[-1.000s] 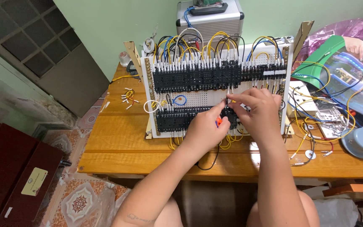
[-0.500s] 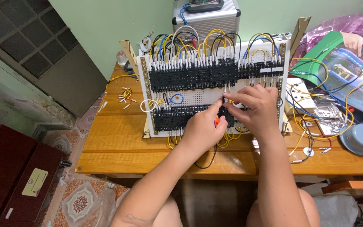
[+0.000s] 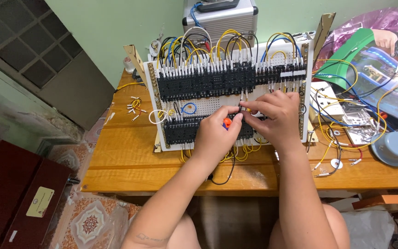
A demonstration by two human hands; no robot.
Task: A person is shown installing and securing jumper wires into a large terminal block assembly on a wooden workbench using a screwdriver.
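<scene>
A white perforated wiring board (image 3: 217,105) stands tilted on the wooden table (image 3: 130,157). It carries two rows of black terminal blocks (image 3: 208,83) with yellow, blue, black and white wire loops. My left hand (image 3: 217,133) grips a small tool with an orange handle (image 3: 227,122) at the lower row. My right hand (image 3: 275,117) pinches a thin black wire (image 3: 241,105) beside the tool's tip, just above that row. The hands touch each other at the fingertips.
Loose wire ends (image 3: 134,107) lie left of the board. A silver case (image 3: 222,18) stands behind it. Tangled wires (image 3: 342,120), a grey round lid (image 3: 396,148) and a plastic-wrapped picture (image 3: 383,69) crowd the right side. Dark red boxes (image 3: 19,193) sit on the floor at left.
Both hands have stayed at the same spot on the lower row, with only small finger shifts. The view has tilted slightly.
</scene>
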